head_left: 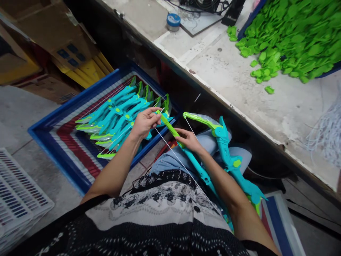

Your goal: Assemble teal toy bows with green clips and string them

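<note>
A teal and green toy bow [197, 167] lies across my lap. My right hand [189, 139] is closed around its green limb near the middle. At that limb's tip my left hand [145, 121] pinches the end where a white string [176, 156] runs back toward my body. A second teal bow [226, 149] with a green tip rests on my right knee against the workbench edge.
A blue crate [53, 133] on the floor to my left holds several finished bows [119, 117]. Above is a worn workbench [226, 67] with a heap of green plastic parts [287, 35], a small blue-lidded jar [173, 21] and white strings [327, 131]. Cardboard boxes [53, 39] stand at far left.
</note>
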Demonstrator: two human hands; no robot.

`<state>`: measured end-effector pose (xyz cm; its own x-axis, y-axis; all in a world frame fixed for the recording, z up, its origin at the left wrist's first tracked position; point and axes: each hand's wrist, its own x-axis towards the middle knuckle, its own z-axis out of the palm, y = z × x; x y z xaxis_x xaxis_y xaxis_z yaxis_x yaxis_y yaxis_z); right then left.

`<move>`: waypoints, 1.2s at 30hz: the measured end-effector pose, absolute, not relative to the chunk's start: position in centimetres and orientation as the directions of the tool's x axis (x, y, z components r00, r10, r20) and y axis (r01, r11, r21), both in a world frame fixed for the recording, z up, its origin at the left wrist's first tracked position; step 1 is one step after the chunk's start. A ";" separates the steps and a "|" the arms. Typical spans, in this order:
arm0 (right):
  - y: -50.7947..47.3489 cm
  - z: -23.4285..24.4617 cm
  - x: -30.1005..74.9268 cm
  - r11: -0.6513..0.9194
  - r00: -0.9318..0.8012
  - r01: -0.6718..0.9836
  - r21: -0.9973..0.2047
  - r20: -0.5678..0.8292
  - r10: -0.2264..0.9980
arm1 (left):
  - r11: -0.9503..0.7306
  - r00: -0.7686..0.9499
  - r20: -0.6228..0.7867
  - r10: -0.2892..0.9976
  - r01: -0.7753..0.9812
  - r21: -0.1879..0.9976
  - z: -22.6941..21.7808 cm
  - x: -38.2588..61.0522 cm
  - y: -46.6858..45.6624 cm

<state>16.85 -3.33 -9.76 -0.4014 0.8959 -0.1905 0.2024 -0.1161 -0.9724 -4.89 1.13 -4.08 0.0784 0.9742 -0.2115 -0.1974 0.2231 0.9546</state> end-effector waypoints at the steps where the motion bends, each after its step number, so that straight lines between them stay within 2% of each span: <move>1: -3.3 -9.2 16.6 -0.006 -0.387 0.275 -0.961 -0.116 0.915 | 0.224 0.083 -0.211 0.974 -0.208 0.952 -4.1 -4.9 1.2; 4: -1.9 -6.7 15.2 0.312 -0.330 0.417 -0.854 0.178 0.927 | 0.211 0.075 -0.199 0.977 -0.216 0.953 -4.1 -5.0 1.2; 6: 0.3 -5.1 14.0 0.430 -0.318 0.425 -0.797 0.313 0.895 | 0.211 0.083 -0.198 0.977 -0.209 0.955 -4.1 -5.0 1.2; 10: 5.0 -3.4 12.5 0.517 -0.404 0.382 -0.766 0.365 0.839 | 0.214 0.086 -0.200 0.976 -0.201 0.956 -4.1 -5.3 1.0; 15: 5.6 -2.8 11.8 0.540 -0.476 0.343 -0.769 0.353 0.805 | 0.249 0.104 -0.233 0.967 -0.182 0.951 -4.1 -5.6 1.2; 17: 5.2 -2.8 11.6 0.546 -0.465 0.349 -0.761 0.365 0.806 | 0.246 0.088 -0.238 0.967 -0.092 0.965 -4.2 -5.5 1.4; 19: 5.8 -3.2 11.8 0.525 -0.410 0.393 -0.755 0.368 0.835 | 0.136 0.004 -0.137 0.991 0.078 0.988 -4.3 -5.1 1.4; 22: 9.0 -4.5 13.3 0.376 -0.155 0.466 -0.801 0.345 0.926 | -0.109 -0.090 0.138 0.986 0.270 0.957 -4.4 -4.3 0.9; 25: 11.9 -5.0 15.0 0.184 0.190 0.397 -0.899 0.277 0.942 | -0.214 -0.015 0.230 0.973 0.302 0.929 -4.1 -3.7 0.6; 26: 12.0 -4.7 15.1 0.167 0.246 0.346 -0.923 0.261 0.933 | -0.206 0.022 0.210 0.978 0.305 0.930 -4.0 -3.7 0.8; 28: 10.4 -3.8 14.4 0.221 0.227 0.277 -0.935 0.287 0.930 | -0.112 0.068 0.098 0.993 0.245 0.963 -3.5 -3.7 1.7; 30: 7.3 -2.8 12.6 0.337 0.098 0.272 -0.901 0.375 0.922 | 0.073 0.053 -0.077 0.996 0.076 0.994 -2.8 -3.8 3.2; 32: 4.3 -2.4 10.7 0.434 -0.037 0.282 -0.856 0.442 0.896 | 0.209 0.003 -0.210 0.978 -0.082 0.974 -1.9 -4.1 4.6; 36: 2.0 -3.1 8.8 0.492 -0.116 0.290 -0.821 0.480 0.870 | 0.253 -0.059 -0.258 0.964 -0.079 0.964 0.5 -4.9 5.7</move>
<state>8.81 2.00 -3.13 -0.1163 0.8696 0.4798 0.2895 0.4918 -0.8212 -4.87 5.68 0.48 -0.0595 0.9643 -0.2580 -0.0786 0.2531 0.9642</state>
